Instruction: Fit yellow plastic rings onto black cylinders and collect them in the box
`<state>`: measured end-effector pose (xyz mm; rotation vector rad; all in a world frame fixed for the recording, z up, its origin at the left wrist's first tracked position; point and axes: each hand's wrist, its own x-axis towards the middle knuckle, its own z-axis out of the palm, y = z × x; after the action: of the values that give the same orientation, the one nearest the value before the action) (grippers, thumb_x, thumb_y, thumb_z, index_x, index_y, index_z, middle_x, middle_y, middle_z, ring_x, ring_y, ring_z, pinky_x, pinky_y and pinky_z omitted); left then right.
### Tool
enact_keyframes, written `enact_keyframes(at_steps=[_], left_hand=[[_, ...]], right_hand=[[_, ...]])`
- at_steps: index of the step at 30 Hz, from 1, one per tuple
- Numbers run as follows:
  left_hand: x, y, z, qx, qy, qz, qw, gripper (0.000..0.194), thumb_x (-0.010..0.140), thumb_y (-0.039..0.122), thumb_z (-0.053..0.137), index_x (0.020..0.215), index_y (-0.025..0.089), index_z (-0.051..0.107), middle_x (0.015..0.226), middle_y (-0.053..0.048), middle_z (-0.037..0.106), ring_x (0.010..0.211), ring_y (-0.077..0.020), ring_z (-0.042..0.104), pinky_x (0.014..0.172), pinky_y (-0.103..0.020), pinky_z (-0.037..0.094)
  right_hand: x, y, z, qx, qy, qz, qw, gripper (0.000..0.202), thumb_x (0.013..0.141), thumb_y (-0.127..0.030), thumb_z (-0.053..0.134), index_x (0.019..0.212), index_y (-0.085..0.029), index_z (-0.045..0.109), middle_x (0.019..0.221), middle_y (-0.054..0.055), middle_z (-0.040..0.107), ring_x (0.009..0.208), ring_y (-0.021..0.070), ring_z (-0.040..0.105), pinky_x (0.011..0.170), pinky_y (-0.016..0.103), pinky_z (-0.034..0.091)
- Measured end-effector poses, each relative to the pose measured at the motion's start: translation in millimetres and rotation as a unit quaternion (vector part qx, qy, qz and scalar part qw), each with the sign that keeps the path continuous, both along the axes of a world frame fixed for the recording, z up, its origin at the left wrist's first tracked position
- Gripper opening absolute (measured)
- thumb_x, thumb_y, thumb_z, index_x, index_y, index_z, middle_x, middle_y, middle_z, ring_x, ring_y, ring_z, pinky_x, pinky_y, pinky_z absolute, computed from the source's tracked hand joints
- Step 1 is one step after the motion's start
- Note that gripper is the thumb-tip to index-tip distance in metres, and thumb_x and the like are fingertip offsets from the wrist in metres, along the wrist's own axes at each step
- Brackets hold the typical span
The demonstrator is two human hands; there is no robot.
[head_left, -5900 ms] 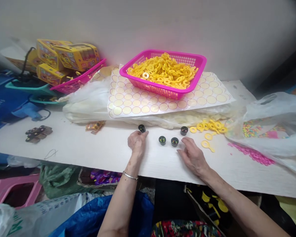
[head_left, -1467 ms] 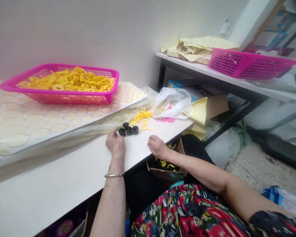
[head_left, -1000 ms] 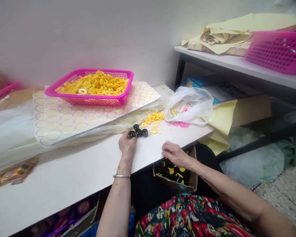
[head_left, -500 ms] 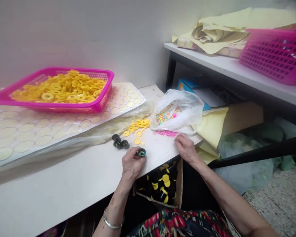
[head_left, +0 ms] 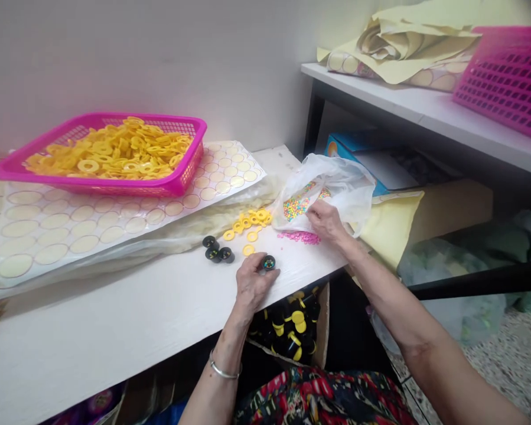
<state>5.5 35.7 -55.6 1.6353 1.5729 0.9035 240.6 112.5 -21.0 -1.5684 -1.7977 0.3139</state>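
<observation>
My left hand [head_left: 253,283] holds a small round black cup [head_left: 269,263] upright at the table's front edge, with colored bits inside it. My right hand [head_left: 326,219] is at the mouth of a white plastic bag [head_left: 354,183] holding multicolored beads [head_left: 296,206]; its fingers are pinched together and what is between them is too small to tell. Pink beads [head_left: 301,237] lie below that hand. Three black cups [head_left: 225,254] stand left of my left hand, and yellow rings [head_left: 246,222] are scattered behind them.
A pink basket [head_left: 176,185] of yellow rings rests on sheets printed with circles [head_left: 83,229]. Below the table edge is a cardboard box [head_left: 323,330] of black and yellow pieces. A raised shelf [head_left: 380,97] at right bears another pink basket [head_left: 504,82] and cream paper [head_left: 398,53].
My right hand has moved from beside the pink beads up to the bag's opening. My left hand, still holding the black cup, has shifted slightly right and up. The view has shifted a little.
</observation>
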Motion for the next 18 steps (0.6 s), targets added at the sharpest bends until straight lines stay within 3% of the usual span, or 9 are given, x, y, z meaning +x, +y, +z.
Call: enact_keyframes(at_steps=[3,5,9,13,16,18], left_hand=[[0,0,-3.0,0.021,-0.001,-0.012,1.0,0.026,0.061,0.028,0.07,0.086,0.021,0.064,0.085,-0.001,0.064,0.081,-0.0161,0.058,0.077,-0.028,0.047],[0,-1,-5.0,0.031,0.001,-0.012,0.999,0.027,0.06,0.027,0.071,0.086,0.021,0.064,0.085,0.0,0.064,0.08,-0.0159,0.058,0.076,-0.028,0.047],[0,-2,-6.0,0.03,0.006,0.003,1.0,0.039,0.056,0.025,0.074,0.093,0.02,0.064,0.09,-0.002,0.065,0.082,-0.0162,0.059,0.076,-0.029,0.047],[0,-3,-5.2,0.032,0.0,-0.002,0.999,0.039,0.055,0.023,0.074,0.093,0.019,0.065,0.09,-0.002,0.065,0.082,-0.0164,0.058,0.077,-0.03,0.047],[-1,-3,-4.7,0.036,-0.015,-0.001,0.999,0.045,0.053,0.024,0.076,0.096,0.019,0.065,0.091,-0.002,0.064,0.08,-0.0163,0.058,0.075,-0.03,0.047],[-1,-3,-2.8,0.036,-0.036,0.005,0.999,0.047,0.052,0.028,0.078,0.096,0.019,0.065,0.087,-0.002,0.063,0.075,-0.0149,0.055,0.071,-0.028,0.046]], right_hand=[[-4,-5,3.0,-0.086,0.012,0.123,0.989,0.017,0.074,-0.011,0.048,0.059,-0.017,0.054,0.058,-0.001,0.051,0.057,0.0119,0.047,0.056,0.023,0.035],[-7,-16,1.1,-0.088,-0.013,0.138,0.986,0.017,0.075,-0.012,0.048,0.06,-0.017,0.055,0.06,-0.001,0.053,0.058,0.0117,0.048,0.056,0.023,0.034],[-8,-30,-5.3,-0.009,-0.056,0.052,0.997,0.016,0.08,-0.016,0.046,0.068,-0.018,0.057,0.07,0.003,0.057,0.067,0.0143,0.051,0.062,0.025,0.036],[1,-10,-6.6,0.04,-0.129,-0.07,0.988,0.016,0.08,-0.016,0.044,0.072,-0.018,0.058,0.079,0.007,0.058,0.077,0.0183,0.051,0.069,0.027,0.038],[9,18,-7.1,-0.001,-0.178,-0.131,0.975,0.016,0.079,-0.014,0.043,0.074,-0.016,0.059,0.088,0.01,0.059,0.085,0.021,0.051,0.071,0.029,0.038],[13,34,-7.7,-0.056,-0.199,-0.134,0.969,0.018,0.078,-0.014,0.043,0.075,-0.015,0.061,0.09,0.011,0.059,0.085,0.0218,0.051,0.069,0.03,0.038]])
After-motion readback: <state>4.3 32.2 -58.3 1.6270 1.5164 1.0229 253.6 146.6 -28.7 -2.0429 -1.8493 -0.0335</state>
